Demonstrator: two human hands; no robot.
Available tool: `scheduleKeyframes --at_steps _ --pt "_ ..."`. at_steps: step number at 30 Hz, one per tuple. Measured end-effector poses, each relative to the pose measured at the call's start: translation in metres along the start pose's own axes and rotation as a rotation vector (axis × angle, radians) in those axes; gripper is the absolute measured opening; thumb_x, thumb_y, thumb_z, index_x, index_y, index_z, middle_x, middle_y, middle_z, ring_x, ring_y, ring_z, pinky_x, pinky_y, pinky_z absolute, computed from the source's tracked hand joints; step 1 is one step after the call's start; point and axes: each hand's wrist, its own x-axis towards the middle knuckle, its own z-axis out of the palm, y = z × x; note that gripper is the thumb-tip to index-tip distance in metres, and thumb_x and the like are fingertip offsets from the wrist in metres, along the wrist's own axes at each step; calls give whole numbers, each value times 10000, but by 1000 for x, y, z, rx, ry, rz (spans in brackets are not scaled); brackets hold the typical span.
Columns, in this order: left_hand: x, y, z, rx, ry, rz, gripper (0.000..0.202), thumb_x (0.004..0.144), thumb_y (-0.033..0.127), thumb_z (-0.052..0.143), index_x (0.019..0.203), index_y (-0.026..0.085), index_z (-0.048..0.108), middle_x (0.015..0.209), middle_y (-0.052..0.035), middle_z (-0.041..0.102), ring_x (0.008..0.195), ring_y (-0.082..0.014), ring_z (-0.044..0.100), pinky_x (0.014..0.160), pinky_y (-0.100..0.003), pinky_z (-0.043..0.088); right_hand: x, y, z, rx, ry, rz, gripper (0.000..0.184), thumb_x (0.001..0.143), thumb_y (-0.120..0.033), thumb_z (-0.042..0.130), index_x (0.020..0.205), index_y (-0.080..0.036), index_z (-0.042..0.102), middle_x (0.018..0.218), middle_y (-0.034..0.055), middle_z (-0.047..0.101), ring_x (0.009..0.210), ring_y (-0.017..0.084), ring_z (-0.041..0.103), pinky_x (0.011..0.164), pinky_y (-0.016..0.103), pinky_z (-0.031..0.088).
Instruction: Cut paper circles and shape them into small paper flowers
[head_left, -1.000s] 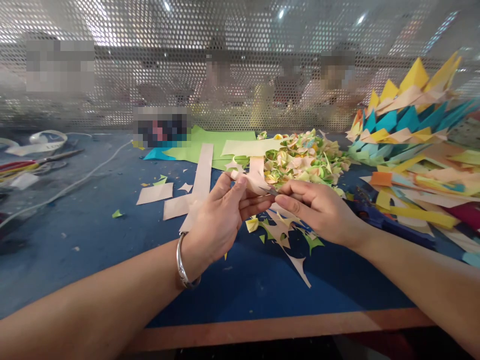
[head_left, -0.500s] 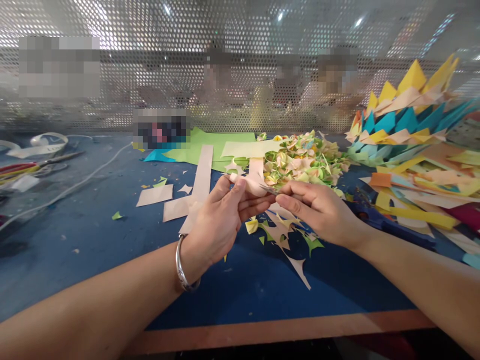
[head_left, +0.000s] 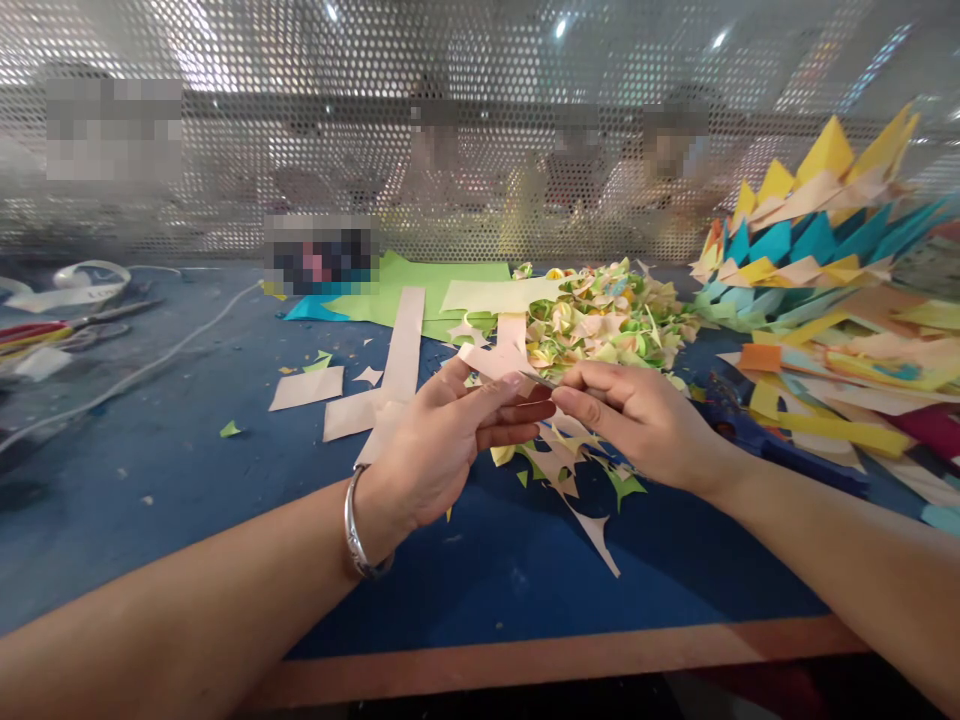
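Observation:
My left hand [head_left: 442,440], with a silver bangle at the wrist, pinches a pale peach paper piece [head_left: 499,358] between thumb and fingers above the blue table [head_left: 187,470]. My right hand [head_left: 637,420] is closed on a thin metal tool [head_left: 541,380], small scissors or tweezers, whose tip meets the paper. Cut peach and green scraps [head_left: 570,470] lie just under both hands. A heap of small folded paper flowers [head_left: 607,320] in yellow, green and peach sits right behind my hands.
Peach strips [head_left: 401,350] and green sheets [head_left: 420,285] lie at mid-table. Stacked coloured zigzag paper [head_left: 817,260] fills the right side. Scissors and tape [head_left: 82,300] lie far left with a white cable [head_left: 135,375]. A perforated metal screen [head_left: 450,130] stands behind, with people beyond it.
My left thumb and fingers have shifted, turning the peach piece so it lies flatter and more spread out. My right hand has hardly moved.

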Motion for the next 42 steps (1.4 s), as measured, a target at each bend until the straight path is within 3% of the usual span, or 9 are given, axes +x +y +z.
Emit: scheduleKeyframes --at_steps 8,16,42 --pt "2 2 -5 127 -17 5 138 817 255 702 855 123 710 932 -100 749 821 -185 711 668 -249 522 0 2 -1 33 -10 17 390 937 -510 492 720 -189 535 553 -55 365 472 70 336 442 233 250" --pt "5 1 -7 199 -4 32 113 823 242 697 778 148 740 830 -58 758 743 -142 695 634 -219 484 -1 1 -1 99 -42 23 360 936 -471 512 712 -190 519 518 -72 329 437 59 294 411 241 188" --pt "5 -1 -9 223 -39 38 104 790 252 719 789 152 749 789 -71 749 738 -161 705 579 -201 478 -2 1 -5 -62 -26 -13 412 934 -519 474 677 -199 503 560 -34 374 533 102 352 479 242 261"
